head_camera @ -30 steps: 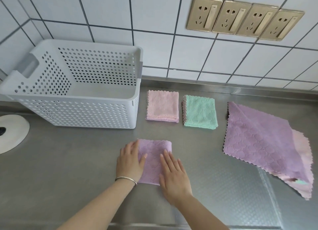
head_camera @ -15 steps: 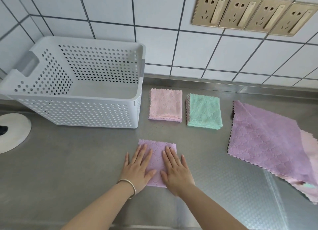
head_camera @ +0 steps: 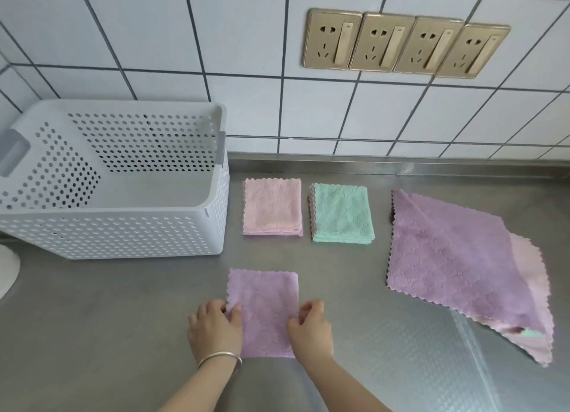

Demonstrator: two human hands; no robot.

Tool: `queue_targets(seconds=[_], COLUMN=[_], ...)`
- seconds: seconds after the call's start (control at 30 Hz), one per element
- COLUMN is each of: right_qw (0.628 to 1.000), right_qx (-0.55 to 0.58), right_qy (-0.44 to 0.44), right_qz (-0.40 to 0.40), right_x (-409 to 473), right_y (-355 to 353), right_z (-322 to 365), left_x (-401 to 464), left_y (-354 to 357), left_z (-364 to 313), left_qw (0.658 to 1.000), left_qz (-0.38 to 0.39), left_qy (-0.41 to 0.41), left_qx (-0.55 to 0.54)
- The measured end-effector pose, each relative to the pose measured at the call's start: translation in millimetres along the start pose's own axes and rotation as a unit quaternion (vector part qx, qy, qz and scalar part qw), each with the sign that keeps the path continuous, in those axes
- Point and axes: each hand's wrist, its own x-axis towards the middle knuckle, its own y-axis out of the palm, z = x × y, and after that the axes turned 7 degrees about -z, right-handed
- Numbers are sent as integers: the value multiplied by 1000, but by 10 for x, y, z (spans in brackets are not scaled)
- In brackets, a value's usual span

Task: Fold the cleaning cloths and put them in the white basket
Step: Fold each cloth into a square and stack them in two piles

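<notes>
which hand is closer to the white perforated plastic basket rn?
Left. The left hand grips the folded purple cloth's left edge, below the white perforated plastic basket; the right hand pinches its far edge.

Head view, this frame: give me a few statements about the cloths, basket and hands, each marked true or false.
1. Both hands grip the folded purple cloth at its side edges. True; left hand, right hand.
2. The white basket holds a folded cloth. False; none shows inside.
3. The folded pink cloth lies between the basket and the folded green cloth. True.
4. The unfolded cloths lie left of the basket. False; they lie far right.
</notes>
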Motion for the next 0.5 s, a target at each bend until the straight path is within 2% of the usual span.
queue_targets(seconds=[0.1, 0.23, 0.33, 0.43, 0.5], right_qw=[997, 986, 976, 972, 972], right_qx=[66, 131, 156, 151, 139], right_qy=[-9, -36, -54, -52, -46], right_qz=[-27, -93, -142, -174, -184], right_x=[153, 548, 981, 1432, 1677], right_y=[-238, -726, -1105, -1365, -1449], right_z=[46, 227, 399, 501, 512], left_x=[-14, 90, 234, 430, 535], left_y=[-105, -205, -127, 131, 329], left_z=[-358, -1094, -1697, -2155, -2343], left_qw=[989, 963, 949, 946, 948], left_qz=[32, 29, 60, 81, 100], left_qy=[-9, 50, 133, 224, 234], left_qx=[-145, -265, -278, -222, -190])
